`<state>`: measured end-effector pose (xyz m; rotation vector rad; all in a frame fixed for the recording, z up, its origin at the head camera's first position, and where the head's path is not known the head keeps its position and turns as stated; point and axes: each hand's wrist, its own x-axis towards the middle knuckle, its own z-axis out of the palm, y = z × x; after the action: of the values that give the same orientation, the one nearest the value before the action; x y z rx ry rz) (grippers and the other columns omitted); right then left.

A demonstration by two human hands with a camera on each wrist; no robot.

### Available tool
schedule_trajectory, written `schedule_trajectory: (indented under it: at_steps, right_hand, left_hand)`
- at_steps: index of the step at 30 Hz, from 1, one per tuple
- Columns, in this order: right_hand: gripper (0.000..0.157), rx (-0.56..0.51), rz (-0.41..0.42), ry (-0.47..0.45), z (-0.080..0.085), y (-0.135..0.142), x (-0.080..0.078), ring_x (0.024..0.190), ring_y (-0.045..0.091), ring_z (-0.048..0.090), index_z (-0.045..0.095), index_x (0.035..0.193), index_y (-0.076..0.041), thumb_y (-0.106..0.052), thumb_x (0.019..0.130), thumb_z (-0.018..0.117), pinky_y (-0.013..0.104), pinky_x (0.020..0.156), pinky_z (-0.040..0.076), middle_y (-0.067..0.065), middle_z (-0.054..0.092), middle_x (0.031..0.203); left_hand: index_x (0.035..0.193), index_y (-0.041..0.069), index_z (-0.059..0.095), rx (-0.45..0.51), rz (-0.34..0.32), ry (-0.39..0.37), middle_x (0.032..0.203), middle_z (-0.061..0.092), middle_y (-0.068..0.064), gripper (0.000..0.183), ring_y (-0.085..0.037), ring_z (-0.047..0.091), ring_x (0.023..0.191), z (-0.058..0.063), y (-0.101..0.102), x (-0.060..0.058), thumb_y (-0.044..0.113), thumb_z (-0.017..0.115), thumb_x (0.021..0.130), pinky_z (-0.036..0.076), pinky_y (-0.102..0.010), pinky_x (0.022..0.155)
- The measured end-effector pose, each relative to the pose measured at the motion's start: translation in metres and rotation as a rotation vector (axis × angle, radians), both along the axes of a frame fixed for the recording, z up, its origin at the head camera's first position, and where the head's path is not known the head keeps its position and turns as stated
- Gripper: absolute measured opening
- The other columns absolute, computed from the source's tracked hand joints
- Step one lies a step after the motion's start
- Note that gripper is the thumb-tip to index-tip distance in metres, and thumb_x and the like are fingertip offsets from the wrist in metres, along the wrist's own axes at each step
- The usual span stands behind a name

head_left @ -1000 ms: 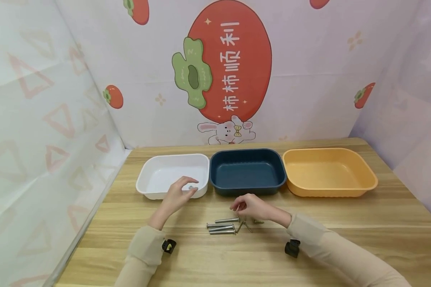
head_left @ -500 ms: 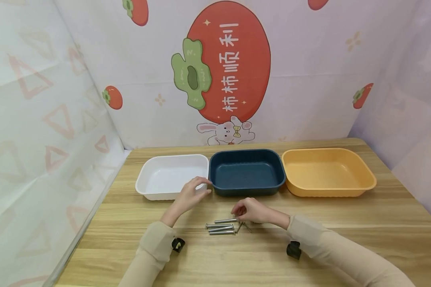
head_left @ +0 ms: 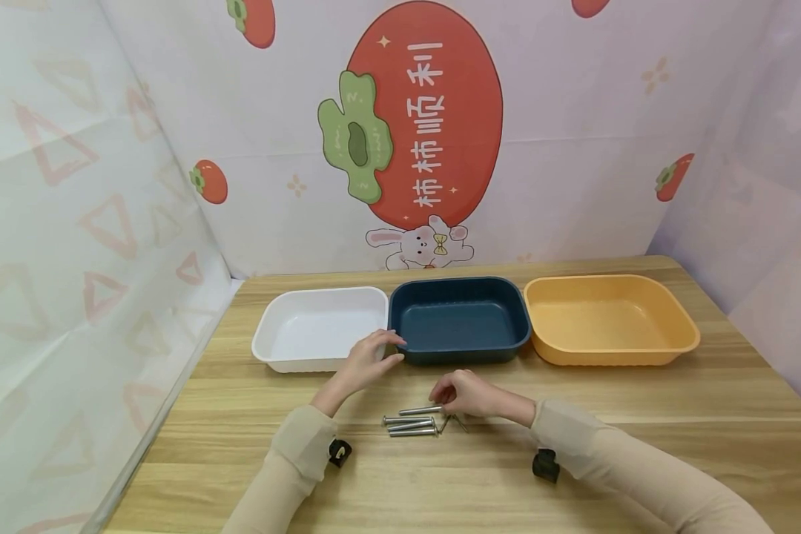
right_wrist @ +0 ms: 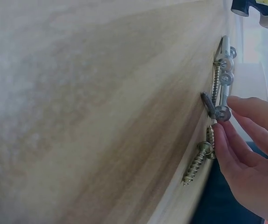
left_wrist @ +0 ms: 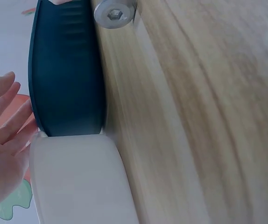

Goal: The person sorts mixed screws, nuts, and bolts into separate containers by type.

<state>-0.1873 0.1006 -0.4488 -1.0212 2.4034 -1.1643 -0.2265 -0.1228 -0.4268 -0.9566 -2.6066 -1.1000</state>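
My left hand (head_left: 370,362) hovers with fingers spread by the corner where the white tray (head_left: 314,364) meets the dark blue tray (head_left: 460,356); nothing shows between its fingers. In the left wrist view those fingers (left_wrist: 17,123) stand beside the blue tray's rim. My right hand (head_left: 467,391) is low over the hardware, thumb and forefinger at the head of a silver bolt (head_left: 420,409), pinching it. Several more bolts (head_left: 410,426) lie together just in front. Thinner screws (head_left: 460,423) are partly hidden under the right hand; brassy threaded screws (right_wrist: 195,163) show in the right wrist view.
A yellow-orange tray (head_left: 614,357) completes the row of trays along the back of the wooden table (head_left: 440,489). Behind it hangs a printed backdrop (head_left: 574,208). A black wrist camera (head_left: 545,466) sits at the right cuff, another camera (head_left: 339,452) at the left.
My left hand has moved right, from over the white tray's front edge to the blue tray's corner; a small object seen by its fingers is out of sight. My right hand has lowered onto the bolt.
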Motion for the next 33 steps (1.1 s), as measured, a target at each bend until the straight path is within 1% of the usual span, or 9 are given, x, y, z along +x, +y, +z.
schedule_trajectory:
  at_steps: [6,10,16,17,20,23,24,25,33]
  right_hand:
    - [0.016,0.013,0.001,0.02,-0.001,-0.001,0.0,0.069,0.005,0.056,0.066,0.086,0.002,0.006,0.071,0.063,0.017,0.062,0.046,0.006,0.065,0.081]
    - [0.014,0.02,-0.01,0.046,-0.002,-0.002,0.0,0.068,0.003,0.055,0.067,0.084,0.002,0.005,0.071,0.066,0.016,0.061,0.046,0.005,0.065,0.079]
    - [0.01,0.037,-0.04,0.067,-0.004,-0.004,0.003,0.067,0.003,0.054,0.067,0.082,0.0,0.003,0.072,0.067,0.017,0.06,0.045,0.004,0.064,0.078]
    - [0.008,0.031,-0.043,0.087,-0.008,-0.004,0.001,0.067,0.001,0.054,0.068,0.081,-0.002,-0.001,0.073,0.067,0.016,0.06,0.045,0.0,0.063,0.077]
    - [0.008,0.04,-0.053,0.099,-0.008,-0.005,0.002,0.067,0.003,0.055,0.068,0.081,-0.003,-0.001,0.073,0.067,0.016,0.061,0.045,-0.001,0.063,0.077]
    - [0.008,0.043,-0.058,0.108,-0.008,-0.006,0.002,0.067,0.003,0.054,0.068,0.08,-0.003,0.0,0.073,0.067,0.016,0.06,0.044,-0.001,0.063,0.076]
    - [0.01,0.057,-0.06,0.095,-0.004,-0.007,0.004,0.067,0.005,0.054,0.068,0.081,-0.001,0.003,0.072,0.066,0.017,0.06,0.044,0.003,0.063,0.077]
    - [0.01,0.061,-0.062,0.094,-0.005,-0.007,0.004,0.067,0.005,0.054,0.068,0.081,-0.002,0.004,0.072,0.066,0.017,0.06,0.044,0.003,0.063,0.077]
    - [0.009,0.052,-0.052,0.127,-0.004,-0.008,0.004,0.07,0.006,0.053,0.068,0.08,-0.001,0.004,0.074,0.065,0.017,0.061,0.043,0.003,0.063,0.077]
  left_hand:
    - [0.097,0.002,0.064,-0.028,-0.015,-0.047,0.107,0.059,-0.015,0.018,-0.028,0.048,0.113,-0.001,0.002,-0.003,0.01,0.064,0.081,0.035,-0.041,0.094]
    - [0.095,0.002,0.064,-0.033,-0.031,-0.051,0.107,0.059,-0.017,0.016,-0.029,0.048,0.112,-0.003,0.004,-0.007,0.009,0.063,0.081,0.034,-0.042,0.095]
    - [0.09,0.003,0.065,-0.097,-0.037,-0.048,0.107,0.059,-0.018,0.011,-0.03,0.048,0.111,-0.004,0.009,-0.011,0.009,0.062,0.082,0.035,-0.042,0.094]
    - [0.09,0.003,0.065,-0.107,-0.036,-0.049,0.107,0.058,-0.019,0.011,-0.031,0.048,0.111,-0.003,0.01,-0.012,0.009,0.062,0.082,0.035,-0.042,0.094]
    - [0.09,0.002,0.065,-0.121,-0.043,-0.054,0.108,0.059,-0.02,0.011,-0.033,0.047,0.111,-0.002,0.01,-0.012,0.009,0.061,0.082,0.033,-0.043,0.096]
    - [0.091,0.002,0.065,-0.128,-0.06,-0.05,0.106,0.06,-0.02,0.012,-0.036,0.047,0.111,0.0,0.01,-0.012,0.009,0.06,0.083,0.031,-0.044,0.097]
    - [0.091,0.002,0.065,-0.13,-0.067,-0.047,0.104,0.061,-0.019,0.012,-0.036,0.047,0.111,0.0,0.01,-0.013,0.01,0.06,0.083,0.03,-0.045,0.098]
    - [0.09,0.002,0.065,-0.133,-0.075,-0.04,0.103,0.061,-0.018,0.012,-0.036,0.047,0.11,0.001,0.01,-0.013,0.009,0.06,0.083,0.03,-0.045,0.098]
    - [0.09,0.004,0.066,-0.158,-0.082,-0.035,0.097,0.063,-0.011,0.011,-0.028,0.052,0.105,0.004,0.009,-0.014,0.011,0.061,0.083,0.036,-0.04,0.094]
